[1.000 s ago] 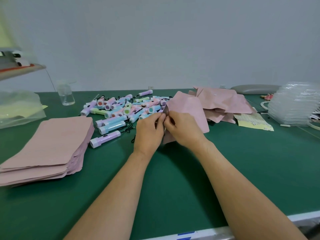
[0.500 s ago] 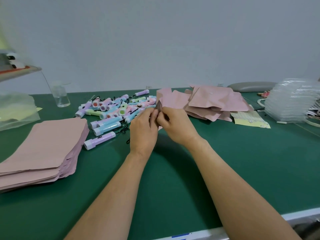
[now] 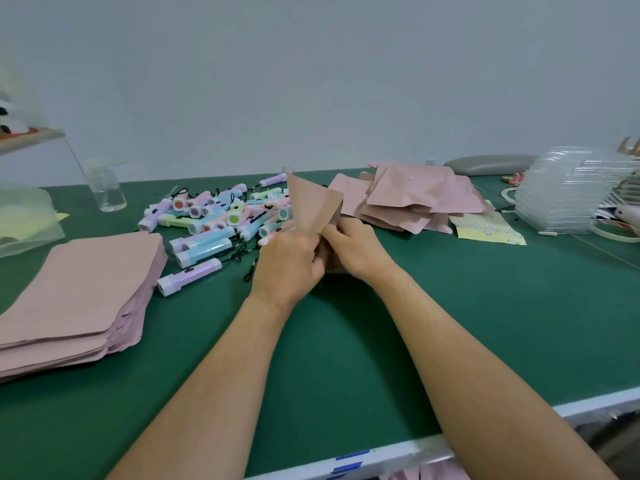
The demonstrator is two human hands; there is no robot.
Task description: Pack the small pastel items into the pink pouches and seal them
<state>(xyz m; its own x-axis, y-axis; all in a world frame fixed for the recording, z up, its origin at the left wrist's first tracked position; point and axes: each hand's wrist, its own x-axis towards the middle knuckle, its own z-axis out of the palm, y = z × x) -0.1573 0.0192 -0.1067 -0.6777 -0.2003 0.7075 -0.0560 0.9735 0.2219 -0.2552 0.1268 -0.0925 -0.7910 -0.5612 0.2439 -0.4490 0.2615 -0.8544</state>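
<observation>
Nearest edge: white rim of the table (image 3: 408, 448) with strips of blue tape (image 3: 349, 457); green surface beyond. Two bare forearms run up from the rim and meet mid-table. Left grip (image 3: 287, 261) and right grip (image 3: 356, 251) are side by side, knuckles nearly touching, and both grasp one pink pouch (image 3: 311, 206): fingers and thumbs are curled and pinch its lower edge. The pouch stands up from the grips, lifted off the table, tilted, with one corner pointing up and away. Whether anything is inside it cannot be told. Left of the left grip, close by, lies a lone lilac item (image 3: 188, 277) with a white end and black cord. Further left and nearer the rim is a thick stack of flat pouches (image 3: 79, 289), edges roughly squared. Just beyond the left grip is the loose pile of pastel items (image 3: 221, 216), short tubes in blue, lilac, pink and pale green, jumbled, black cords tangled among them. Beyond the right grip is a heap of puffed pouches (image 3: 415, 199), overlapping at odd angles. Right of that heap are a yellow patterned sheet (image 3: 488, 228), then a stack of clear plastic trays (image 3: 561, 195). Far left of the grips stand a clear cup (image 3: 105, 188) and a translucent bag (image 3: 24, 216). A grey pad (image 3: 488, 164) lies at the table's far edge, against a plain pale wall (image 3: 311, 81).
</observation>
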